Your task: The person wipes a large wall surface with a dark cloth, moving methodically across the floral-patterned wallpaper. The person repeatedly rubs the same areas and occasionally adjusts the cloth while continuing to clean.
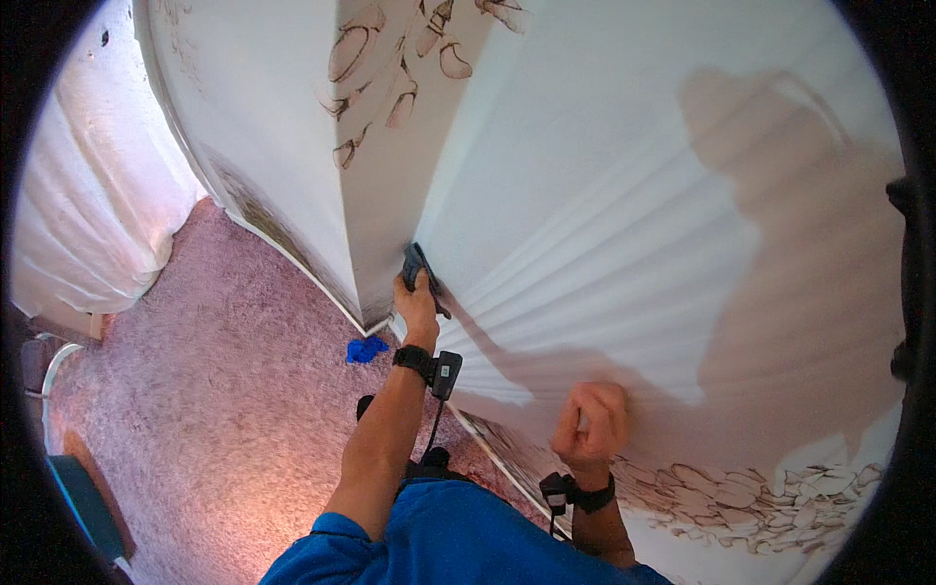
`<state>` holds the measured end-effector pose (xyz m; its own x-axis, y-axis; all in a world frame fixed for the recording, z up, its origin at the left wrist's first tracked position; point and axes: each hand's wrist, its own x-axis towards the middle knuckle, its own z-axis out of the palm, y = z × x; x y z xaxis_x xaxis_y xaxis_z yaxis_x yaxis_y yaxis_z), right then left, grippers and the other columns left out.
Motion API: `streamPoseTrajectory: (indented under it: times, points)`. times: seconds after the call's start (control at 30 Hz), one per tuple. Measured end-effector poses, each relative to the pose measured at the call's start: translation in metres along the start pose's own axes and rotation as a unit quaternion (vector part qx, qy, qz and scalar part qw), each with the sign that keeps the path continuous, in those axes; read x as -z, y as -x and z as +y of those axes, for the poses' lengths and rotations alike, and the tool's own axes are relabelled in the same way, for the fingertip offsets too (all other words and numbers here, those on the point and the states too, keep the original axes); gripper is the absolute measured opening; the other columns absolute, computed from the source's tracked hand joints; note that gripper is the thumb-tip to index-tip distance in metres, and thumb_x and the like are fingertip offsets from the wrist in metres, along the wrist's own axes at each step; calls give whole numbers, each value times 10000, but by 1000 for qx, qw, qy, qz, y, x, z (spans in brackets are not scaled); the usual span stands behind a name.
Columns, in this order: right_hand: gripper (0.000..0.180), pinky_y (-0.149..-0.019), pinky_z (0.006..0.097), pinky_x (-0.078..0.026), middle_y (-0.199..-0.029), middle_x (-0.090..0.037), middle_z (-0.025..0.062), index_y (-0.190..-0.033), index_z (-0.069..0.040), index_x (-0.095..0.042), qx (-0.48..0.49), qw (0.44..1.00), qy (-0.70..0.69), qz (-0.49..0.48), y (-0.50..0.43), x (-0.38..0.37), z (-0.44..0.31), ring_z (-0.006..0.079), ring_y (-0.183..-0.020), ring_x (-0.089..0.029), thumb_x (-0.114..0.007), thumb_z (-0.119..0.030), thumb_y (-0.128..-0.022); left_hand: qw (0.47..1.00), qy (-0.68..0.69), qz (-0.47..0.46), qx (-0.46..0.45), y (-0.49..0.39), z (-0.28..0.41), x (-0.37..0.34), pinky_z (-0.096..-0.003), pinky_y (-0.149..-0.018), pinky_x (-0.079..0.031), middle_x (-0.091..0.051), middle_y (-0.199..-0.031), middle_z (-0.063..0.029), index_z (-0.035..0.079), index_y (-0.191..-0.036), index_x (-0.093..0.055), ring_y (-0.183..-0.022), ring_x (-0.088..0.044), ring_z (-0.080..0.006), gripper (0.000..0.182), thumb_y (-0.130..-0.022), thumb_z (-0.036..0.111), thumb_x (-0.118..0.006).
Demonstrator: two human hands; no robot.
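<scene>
My left hand (415, 300) grips a dark grey pad (415, 265), perhaps a folded cloth, and presses it against the white wall covering (578, 241) in the inner corner. Long ridges fan out across this covering from low near that corner. Lower right, my right hand (592, 420) is curled into a loose fist beside the covering, a little blurred, with nothing visible in it. Whether it touches the surface I cannot tell. Brown drawn stone shapes (702, 490) mark the covering below the right hand, and similar ones appear on the narrow wall face at the top.
A blue crumpled cloth (365, 349) lies on the pinkish carpet (241, 373) by the wall's foot. An outer wall corner (347, 219) juts out left of my left hand. White draped sheeting (102, 197) hangs at far left. A dark teal panel (86, 504) stands lower left.
</scene>
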<state>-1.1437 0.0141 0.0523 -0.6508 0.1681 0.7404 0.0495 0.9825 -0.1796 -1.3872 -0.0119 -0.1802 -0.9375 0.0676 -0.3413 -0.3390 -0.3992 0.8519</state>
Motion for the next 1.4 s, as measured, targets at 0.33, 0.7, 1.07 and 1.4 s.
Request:
streamPoseTrajectory:
  times: [0.33,0.7,1.07,1.4]
  points:
    - [115,-696,382,-517,-917,-634,139,-932,-3,-633,25,999,-45,-12,-6,8,1,294,-787,-624,-633,31,-822,996,69,-16,-53,97,28,-30,-300,-861,-483,-601,-1103,-85,-1,-1276,-580,-985,-576,-173,382,-921,115,-656]
    - [141,-736,360,-509,-917,-647,117,-921,-16,-641,-44,989,-134,45,30,59,-2,268,-807,-616,-616,78,-818,929,-9,-147,-340,247,92,-56,-324,-953,-445,-522,-1223,-155,8,-1309,-584,-1125,-537,-275,464,-853,29,-670]
    - [127,-725,360,-514,-919,-631,115,-925,-11,-627,12,997,-76,-3,43,58,13,259,-805,-612,-604,66,-827,992,-22,-26,-119,120,4,-17,-309,-792,-464,-590,-1002,-89,-36,-1240,-586,-905,-554,-170,356,-947,161,-632]
    - [128,-731,347,-503,-913,-626,119,-925,3,-627,24,999,-44,-12,43,50,11,264,-792,-608,-599,78,-825,995,-91,-19,-46,184,-18,-11,-353,-881,-453,-544,-1099,-163,6,-1369,-528,-1014,-541,-256,463,-953,192,-606]
